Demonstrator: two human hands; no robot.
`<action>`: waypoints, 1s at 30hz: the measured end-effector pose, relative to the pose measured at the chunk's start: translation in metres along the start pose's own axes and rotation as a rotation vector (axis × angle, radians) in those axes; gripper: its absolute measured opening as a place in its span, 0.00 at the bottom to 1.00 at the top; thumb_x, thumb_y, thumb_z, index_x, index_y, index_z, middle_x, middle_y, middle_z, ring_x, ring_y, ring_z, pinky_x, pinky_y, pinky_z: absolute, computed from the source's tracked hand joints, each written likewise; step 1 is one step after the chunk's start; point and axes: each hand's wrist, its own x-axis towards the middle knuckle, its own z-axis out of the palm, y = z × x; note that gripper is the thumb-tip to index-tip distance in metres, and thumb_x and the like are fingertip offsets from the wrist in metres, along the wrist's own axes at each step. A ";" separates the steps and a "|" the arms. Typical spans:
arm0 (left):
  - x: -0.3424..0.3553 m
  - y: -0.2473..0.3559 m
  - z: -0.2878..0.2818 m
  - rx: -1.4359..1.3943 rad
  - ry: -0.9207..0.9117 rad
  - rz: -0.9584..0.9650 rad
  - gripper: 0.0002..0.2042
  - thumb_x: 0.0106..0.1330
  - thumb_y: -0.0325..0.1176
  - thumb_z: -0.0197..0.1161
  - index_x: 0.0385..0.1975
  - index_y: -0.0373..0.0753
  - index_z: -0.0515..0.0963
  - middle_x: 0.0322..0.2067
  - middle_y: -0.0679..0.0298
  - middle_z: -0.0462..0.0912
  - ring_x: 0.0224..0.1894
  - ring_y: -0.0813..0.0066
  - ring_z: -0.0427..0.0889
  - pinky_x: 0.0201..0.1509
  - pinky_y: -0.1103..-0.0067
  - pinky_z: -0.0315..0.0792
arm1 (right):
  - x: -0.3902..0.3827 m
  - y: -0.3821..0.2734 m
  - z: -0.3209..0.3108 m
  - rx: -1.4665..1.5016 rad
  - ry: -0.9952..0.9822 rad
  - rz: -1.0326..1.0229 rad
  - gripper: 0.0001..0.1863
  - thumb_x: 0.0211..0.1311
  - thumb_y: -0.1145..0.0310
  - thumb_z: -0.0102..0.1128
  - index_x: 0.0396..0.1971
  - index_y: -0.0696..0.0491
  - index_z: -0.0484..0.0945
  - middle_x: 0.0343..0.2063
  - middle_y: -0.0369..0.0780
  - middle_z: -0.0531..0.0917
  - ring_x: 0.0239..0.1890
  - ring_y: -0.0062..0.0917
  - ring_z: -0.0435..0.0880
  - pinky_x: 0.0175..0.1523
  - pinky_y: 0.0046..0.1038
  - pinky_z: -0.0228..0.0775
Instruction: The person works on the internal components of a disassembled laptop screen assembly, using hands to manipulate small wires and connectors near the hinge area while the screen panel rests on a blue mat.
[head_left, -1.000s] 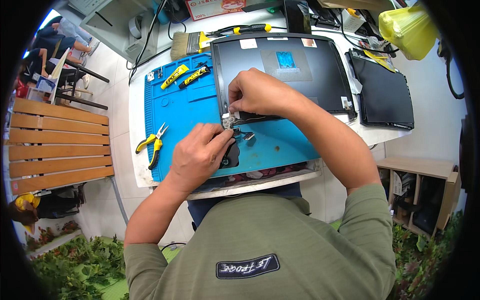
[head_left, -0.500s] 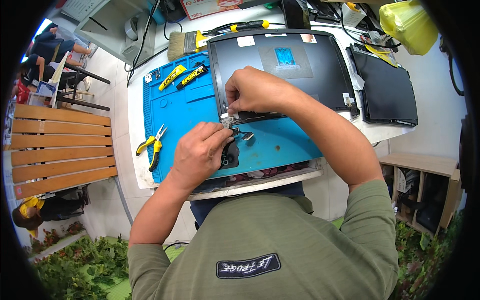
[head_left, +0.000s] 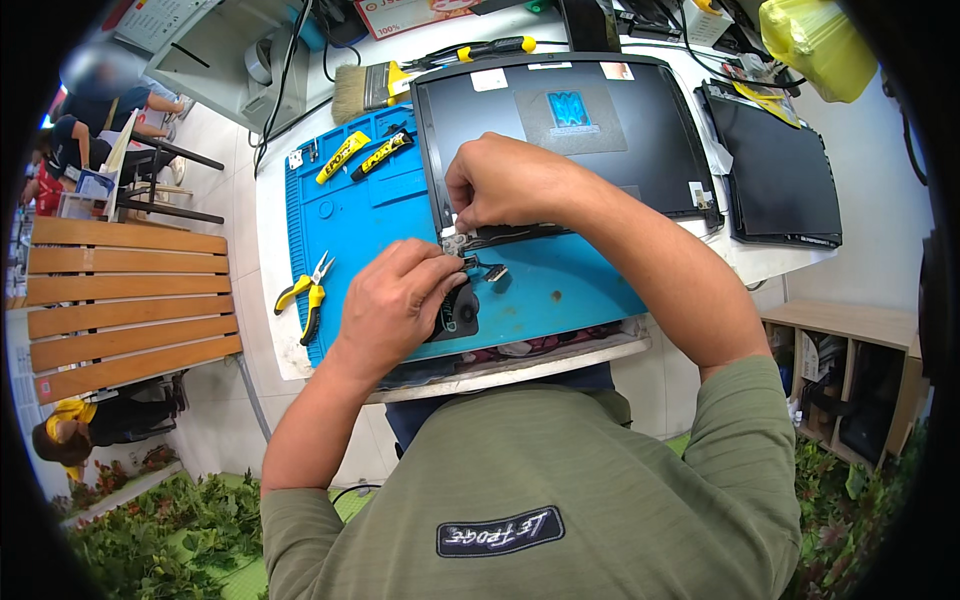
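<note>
A laptop screen panel (head_left: 655,140) in its black frame lies on the blue work mat (head_left: 590,285). At its lower left corner is a small metal hinge (head_left: 455,243). My left hand (head_left: 392,300) pinches the hinge's near end between thumb and fingers. Just above the hinge, my right hand (head_left: 505,180) is closed in a pinch on a small white piece (head_left: 449,231), mostly hidden by the fingers. A thin cable with a connector (head_left: 495,272) sticks out to the right of my left fingertips. Partly under my left hand rests a flat black part (head_left: 463,313).
Two glue tubes, yellow (head_left: 343,157) and black (head_left: 383,156), lie on the mat's upper left. Yellow-handled pliers (head_left: 313,298) rest at the left edge. A wide brush (head_left: 365,92) lies behind. Another black laptop part (head_left: 785,165) sits at the right.
My left hand has shifted very slightly up and left, still at the hinge. My right hand keeps its pinch in nearly the same place.
</note>
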 end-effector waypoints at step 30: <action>-0.001 -0.004 -0.002 -0.008 0.003 0.008 0.10 0.67 0.29 0.84 0.46 0.41 0.94 0.42 0.59 0.92 0.42 0.57 0.92 0.45 0.66 0.86 | 0.012 -0.021 -0.012 -0.016 -0.169 0.081 0.09 0.61 0.70 0.85 0.33 0.59 0.93 0.26 0.42 0.93 0.25 0.28 0.94 0.32 0.33 0.85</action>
